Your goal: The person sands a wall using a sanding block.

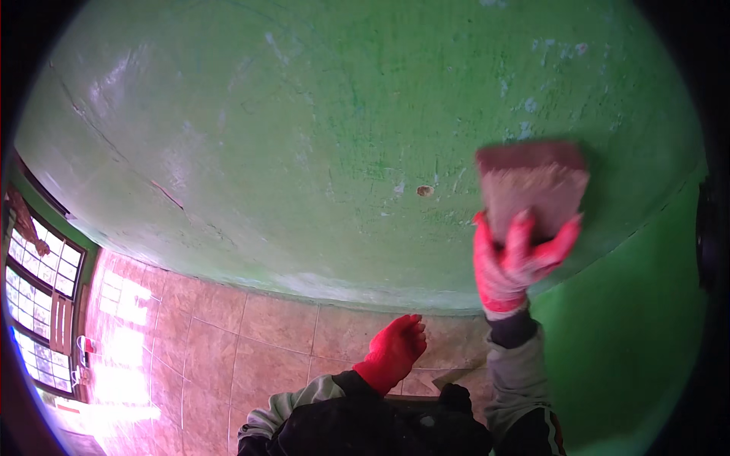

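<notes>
A red and white work glove covers my right hand [513, 262], whose fingers grip a worn, brownish rectangular block [533, 188]. The block lies against or very near the green painted wall [365, 114]; its outline is slightly blurred. Pale chipped patches and a small round hole [425, 190] mark the wall left of the block. My left hand [396, 350], in a red glove, hangs low before my body above the tiled floor. Its fingers look curled, and whether anything is inside them cannot be seen.
Brown floor tiles [274, 330] meet the wall's lower edge. A second green wall [616, 342] forms a corner at the right. Barred windows [43, 290] stand at the far left, with sunlight on the floor. A long crack [165, 194] runs down the wall's left side.
</notes>
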Tool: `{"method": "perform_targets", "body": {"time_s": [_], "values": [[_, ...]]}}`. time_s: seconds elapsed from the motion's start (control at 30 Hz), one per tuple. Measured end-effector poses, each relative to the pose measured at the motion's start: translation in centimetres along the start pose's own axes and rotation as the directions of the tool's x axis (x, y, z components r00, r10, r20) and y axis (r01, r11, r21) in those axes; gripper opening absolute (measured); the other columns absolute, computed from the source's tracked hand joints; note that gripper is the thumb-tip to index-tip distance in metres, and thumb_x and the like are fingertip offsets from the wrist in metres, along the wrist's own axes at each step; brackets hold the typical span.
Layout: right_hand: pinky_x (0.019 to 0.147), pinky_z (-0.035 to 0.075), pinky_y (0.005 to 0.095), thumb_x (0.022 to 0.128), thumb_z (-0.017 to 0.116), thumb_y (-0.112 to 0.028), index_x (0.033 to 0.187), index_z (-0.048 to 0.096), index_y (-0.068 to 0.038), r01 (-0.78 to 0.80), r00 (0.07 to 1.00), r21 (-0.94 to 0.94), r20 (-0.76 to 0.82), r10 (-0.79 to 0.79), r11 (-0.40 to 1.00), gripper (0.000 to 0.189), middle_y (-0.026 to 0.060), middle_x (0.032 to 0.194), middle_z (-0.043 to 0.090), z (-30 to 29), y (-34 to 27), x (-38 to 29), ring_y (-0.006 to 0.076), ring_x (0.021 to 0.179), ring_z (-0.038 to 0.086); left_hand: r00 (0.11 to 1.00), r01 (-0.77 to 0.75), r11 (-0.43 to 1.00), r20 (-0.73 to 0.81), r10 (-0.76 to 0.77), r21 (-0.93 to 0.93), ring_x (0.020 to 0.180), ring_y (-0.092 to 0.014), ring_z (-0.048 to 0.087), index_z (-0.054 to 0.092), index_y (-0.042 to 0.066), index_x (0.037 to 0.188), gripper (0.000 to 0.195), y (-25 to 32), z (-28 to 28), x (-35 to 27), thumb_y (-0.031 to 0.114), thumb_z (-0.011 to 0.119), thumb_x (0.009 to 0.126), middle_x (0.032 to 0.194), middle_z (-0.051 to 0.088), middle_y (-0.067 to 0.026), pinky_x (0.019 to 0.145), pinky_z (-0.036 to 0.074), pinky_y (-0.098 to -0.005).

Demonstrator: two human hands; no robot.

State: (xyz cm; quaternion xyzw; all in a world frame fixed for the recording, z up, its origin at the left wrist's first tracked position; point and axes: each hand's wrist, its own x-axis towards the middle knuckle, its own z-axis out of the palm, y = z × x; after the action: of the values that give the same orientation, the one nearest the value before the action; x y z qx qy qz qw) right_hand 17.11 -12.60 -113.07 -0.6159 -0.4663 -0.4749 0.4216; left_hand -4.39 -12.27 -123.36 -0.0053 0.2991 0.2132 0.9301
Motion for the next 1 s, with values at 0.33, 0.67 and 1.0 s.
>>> {"method": "perform_targets", "body": {"time_s": [0.33, 0.67, 1.0], "values": [[0.104, 0.036, 0.0499, 0.087, 0.058, -0.032, 0.144, 0.035, -0.027, 0.630, 0.637, 0.141, 0.467, -0.613, 0.763, 0.061, 0.0145, 0.152, 0.023, 1.2, 0.6, -13.7, 0.0380, 0.132, 0.034, 0.996, -0.033, 0.989, 0.083, 0.045, -0.142, 0.080, -0.019, 0.058, 0.060, 0.005, 0.098, 0.013, 0.2, -0.5, -1.0, 0.016, 0.058, 0.091, 0.084, 0.060, -0.0047, 0.073, 0.050, -0.0314], [0.093, 0.040, 0.0534, 0.085, 0.069, -0.039, 0.141, 0.040, -0.018, 0.135, 0.960, 0.276, 0.200, -0.194, 0.952, 0.066, 0.0173, 0.145, 0.032, 3.7, -4.1, -4.1, 0.0384, 0.123, 0.039, 0.995, -0.045, 0.990, 0.083, 0.056, -0.133, 0.078, -0.020, 0.057, 0.060, 0.005, 0.099, 0.014, -0.3, -0.1, 0.5, 0.017, 0.058, 0.091, 0.085, 0.061, -0.0055, 0.073, 0.050, -0.0321], [0.097, 0.039, 0.0511, 0.075, 0.071, -0.025, 0.132, 0.050, -0.026, 0.356, 0.924, 0.041, 0.133, -0.359, 0.933, 0.060, 0.0203, 0.145, 0.031, 2.6, -7.1, 3.5, 0.0410, 0.127, 0.036, 0.997, -0.071, 0.966, 0.020, 0.078, -0.250, 0.077, -0.021, 0.056, 0.059, 0.004, 0.101, 0.015, -0.6, -1.0, -0.1, 0.015, 0.059, 0.090, 0.084, 0.059, -0.0065, 0.072, 0.049, -0.0319]]}}
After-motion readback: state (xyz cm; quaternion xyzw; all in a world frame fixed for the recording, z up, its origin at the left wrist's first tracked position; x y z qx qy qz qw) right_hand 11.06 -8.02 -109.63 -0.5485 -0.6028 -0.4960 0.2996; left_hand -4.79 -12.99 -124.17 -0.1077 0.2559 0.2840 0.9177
